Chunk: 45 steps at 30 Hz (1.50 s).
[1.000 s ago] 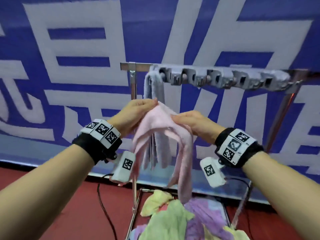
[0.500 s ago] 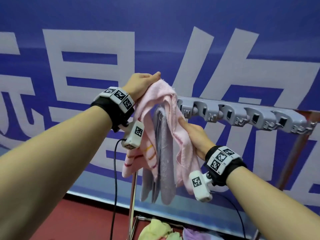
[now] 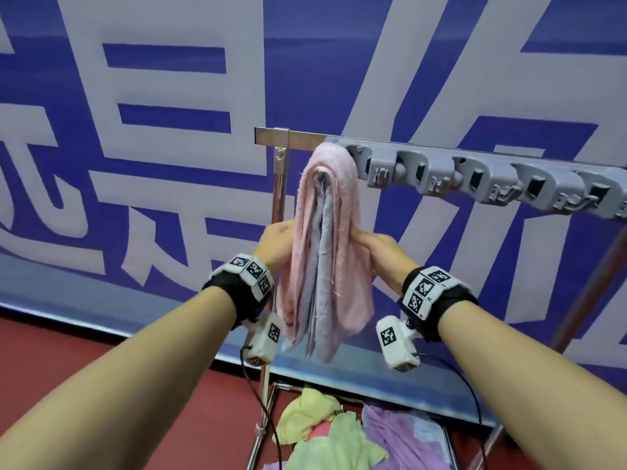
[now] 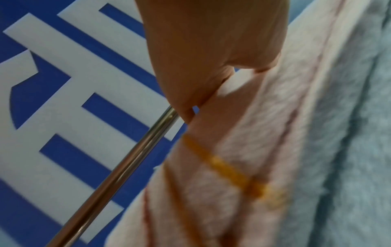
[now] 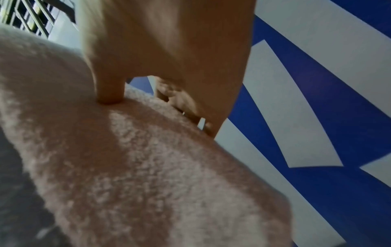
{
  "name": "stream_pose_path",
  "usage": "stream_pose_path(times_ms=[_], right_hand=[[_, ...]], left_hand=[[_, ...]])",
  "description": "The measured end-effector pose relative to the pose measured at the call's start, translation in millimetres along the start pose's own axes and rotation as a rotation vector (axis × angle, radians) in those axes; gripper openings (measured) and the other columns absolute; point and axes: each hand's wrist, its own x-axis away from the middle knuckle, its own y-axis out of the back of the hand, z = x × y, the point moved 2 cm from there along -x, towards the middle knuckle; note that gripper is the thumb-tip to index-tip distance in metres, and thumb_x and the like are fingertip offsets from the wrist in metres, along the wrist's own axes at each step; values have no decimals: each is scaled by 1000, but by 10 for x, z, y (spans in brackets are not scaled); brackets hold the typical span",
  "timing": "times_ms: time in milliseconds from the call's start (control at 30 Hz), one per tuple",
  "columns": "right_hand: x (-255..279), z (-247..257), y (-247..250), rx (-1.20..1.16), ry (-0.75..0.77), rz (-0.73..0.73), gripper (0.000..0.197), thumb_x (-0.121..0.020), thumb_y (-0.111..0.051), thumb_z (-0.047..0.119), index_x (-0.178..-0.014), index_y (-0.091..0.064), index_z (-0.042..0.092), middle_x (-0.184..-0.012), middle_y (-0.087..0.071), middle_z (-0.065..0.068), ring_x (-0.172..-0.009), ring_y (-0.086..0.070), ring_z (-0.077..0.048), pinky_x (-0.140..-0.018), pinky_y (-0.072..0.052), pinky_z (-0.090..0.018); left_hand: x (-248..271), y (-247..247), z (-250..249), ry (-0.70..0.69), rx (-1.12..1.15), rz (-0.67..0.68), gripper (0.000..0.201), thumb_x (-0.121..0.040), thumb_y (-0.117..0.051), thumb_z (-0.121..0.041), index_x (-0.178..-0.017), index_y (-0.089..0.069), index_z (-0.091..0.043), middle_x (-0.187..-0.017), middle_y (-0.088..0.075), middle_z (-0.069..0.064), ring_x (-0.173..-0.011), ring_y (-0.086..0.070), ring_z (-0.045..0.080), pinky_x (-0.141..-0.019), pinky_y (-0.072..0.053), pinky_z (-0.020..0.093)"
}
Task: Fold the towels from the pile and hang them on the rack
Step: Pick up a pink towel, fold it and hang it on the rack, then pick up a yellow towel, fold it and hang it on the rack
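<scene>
A pink towel [image 3: 334,212] hangs draped over the left end of the rack's top bar [image 3: 271,135], on top of a grey towel [image 3: 322,300] hanging there. My left hand [image 3: 286,232] pinches the pink towel's left half about midway down. My right hand [image 3: 359,237] pinches its right half at the same height. In the right wrist view the thumb [image 5: 110,93] presses the pink towel [image 5: 148,167] with the fingers behind it. In the left wrist view the left hand [image 4: 211,93] holds the striped pink towel [image 4: 232,150] beside the grey one [image 4: 349,133].
A grey strip of hooks [image 3: 475,178] runs right along the bar. The rack's left pole [image 3: 279,198] stands just behind my left hand. A pile of yellow, green and purple towels [image 3: 339,435] lies at the rack's base. A blue and white banner is behind.
The pink towel went from held in front of the rack, up over the bar, to draped on it. Both hands slid down to its sides.
</scene>
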Motion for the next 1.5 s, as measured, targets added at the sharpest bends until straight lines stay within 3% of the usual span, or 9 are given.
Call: stream_pose_path(times_ms=[67,167,400,567,833,1000,1167,1300,1500], right_hand=[[12,-167,-43,-32,-50,28,52,-87,-75,45,-114,-73,1,-110,-77,-16,-101,-74,-31,-89,-60,-43],[71,-448,-94,-30,-108,35,42,-84,-77,36,-108,-74,1,-103,-78,-15,-103,-74,-36,-102,-54,-53],[278,-1065,-221,-210,-232,122,57,-78,-80,49,-112,-71,5,-103,-78,-11,-92,-76,-27,-83,-60,-40],[456,-1589,-360,-375,-397,136,18,-100,-66,26,-89,-63,13,-71,-56,-3,-46,-40,-9,-60,-56,-30],[842,-3195,-74,89,-612,138,8,-101,-62,19,-96,-65,13,-81,-69,-1,-47,-54,-7,-52,-54,-23],[1125,-4450,72,498,-634,202,9,-94,-65,16,-86,-68,16,-93,-72,-5,-72,-64,-19,-61,-49,-27],[1239,-5299,-326,658,-644,328,42,-94,-66,27,-132,-58,11,-132,-66,-7,-119,-63,-27,-100,-49,-32],[1208,-5632,-705,695,-643,330,60,-92,-72,37,-141,-50,11,-138,-60,-10,-125,-59,-32,-102,-47,-37],[1196,-5581,-662,655,-632,82,29,-99,-62,29,-126,-68,26,-127,-71,-7,-117,-64,-31,-100,-51,-37]], left_hand=[[33,-4,260,17,-18,-11,48,-98,-55,-18,-57,-31,-20,-51,-30,-8,-47,-25,5,-50,-19,25],[7,40,541,39,-10,0,37,-97,-62,-33,-74,-59,-3,-70,-48,4,-65,-43,12,-62,-34,28],[47,16,1041,116,-36,-41,30,-95,-59,-19,-79,-59,6,-65,-55,9,-59,-50,16,-57,-42,29],[312,-81,1473,222,-40,-36,32,-90,-63,-32,-69,-57,-8,-65,-57,7,-65,-49,17,-61,-41,29],[1013,-637,2912,537,-176,135,23,-96,-58,-16,-75,-63,-8,-63,-63,6,-49,-51,20,-41,-38,17],[1383,-1362,3803,597,-258,369,12,-95,-58,-13,-83,-60,-11,-78,-67,4,-61,-57,20,-51,-40,24],[1644,-1766,4542,743,-230,384,17,-94,-55,-7,-82,-62,-17,-88,-68,2,-71,-63,16,-56,-47,25],[1642,-1840,4803,825,-209,314,12,-94,-58,-8,-86,-62,-15,-88,-68,1,-68,-63,15,-58,-50,26],[1536,-1809,4789,827,-314,331,24,-90,-61,2,-107,-58,-14,-99,-65,9,-76,-62,19,-59,-51,29]])
